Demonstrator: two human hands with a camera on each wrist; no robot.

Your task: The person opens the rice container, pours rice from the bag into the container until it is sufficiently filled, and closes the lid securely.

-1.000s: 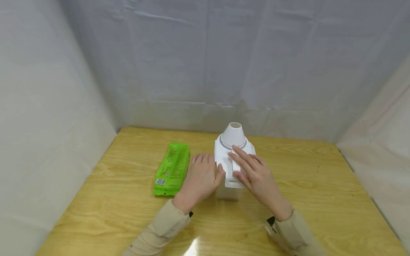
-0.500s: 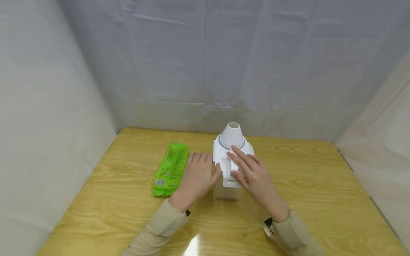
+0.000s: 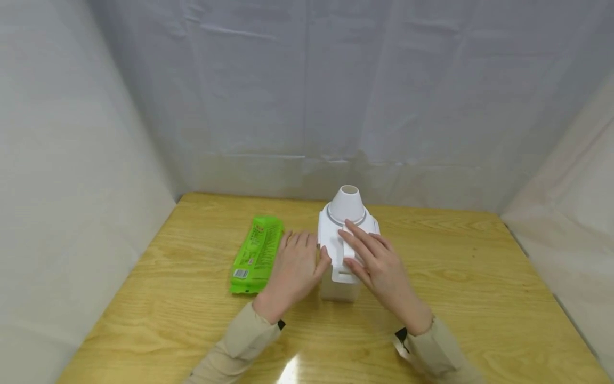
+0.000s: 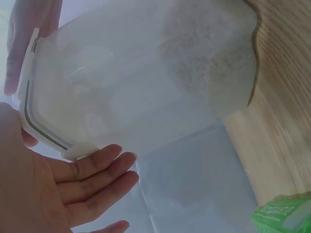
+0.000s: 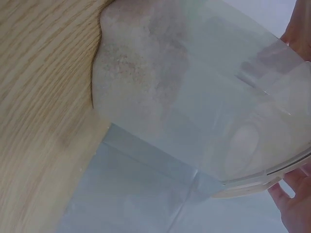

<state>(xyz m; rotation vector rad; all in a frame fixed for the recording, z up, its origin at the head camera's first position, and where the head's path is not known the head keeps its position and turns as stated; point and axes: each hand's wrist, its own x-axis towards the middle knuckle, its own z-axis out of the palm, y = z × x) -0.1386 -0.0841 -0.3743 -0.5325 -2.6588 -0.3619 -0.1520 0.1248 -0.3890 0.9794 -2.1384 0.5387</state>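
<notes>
A tall translucent storage container point(image 4: 146, 82) stands upright on the table, with pale grains in its lower part. Its white lid point(image 3: 331, 234) carries a cone-shaped cap point(image 3: 347, 205) at the far side and a raised strip-like handle point(image 3: 348, 249). My left hand point(image 3: 297, 269) is at the lid's left edge, its fingers extended along a side clip point(image 4: 80, 151) in the left wrist view. Over the lid's right side lies my right hand point(image 3: 384, 269), its fingertips resting on the handle. Part of the lid is hidden under the right hand.
A bright green packet point(image 3: 259, 253) with printed text and a barcode lies on the wooden table point(image 3: 470, 298), just left of my left hand. Grey-white curtains point(image 3: 307, 96) close off the back and both sides.
</notes>
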